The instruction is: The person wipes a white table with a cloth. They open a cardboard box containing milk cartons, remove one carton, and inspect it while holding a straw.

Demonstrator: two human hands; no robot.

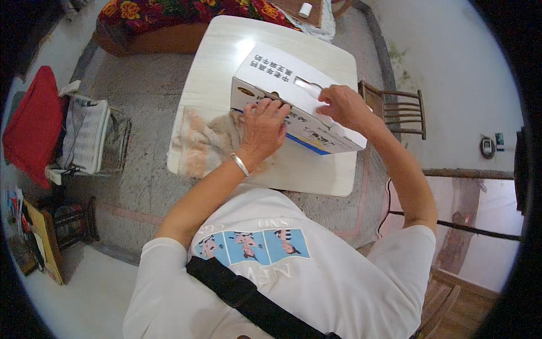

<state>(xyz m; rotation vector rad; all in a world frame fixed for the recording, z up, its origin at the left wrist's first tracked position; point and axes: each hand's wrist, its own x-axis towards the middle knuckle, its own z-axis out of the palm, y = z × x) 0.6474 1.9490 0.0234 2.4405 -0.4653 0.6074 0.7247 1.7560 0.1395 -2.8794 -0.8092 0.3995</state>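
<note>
A white cardboard milk carton box (293, 104) with dark printing and a blue-and-yellow lower band stands on the white table. My left hand (265, 125), with a silver bangle at the wrist, lies against the box's near face. Its fingers are stretched out, the tips at the upper edge by small cutouts. Over the top panel, my right hand (345, 107) has its fingers curled and closed on the box beside a long slot; the fingertips are partly hidden. A crumpled beige and orange cloth (200, 144) lies on the table left of the box, partly behind my left forearm.
The table (214, 51) has rounded corners. To the right stands a wooden chair (403, 113). On the left are a white slatted chair (90, 135) and a red cloth (35, 124). A floral-covered seat (152, 17) is beyond the table.
</note>
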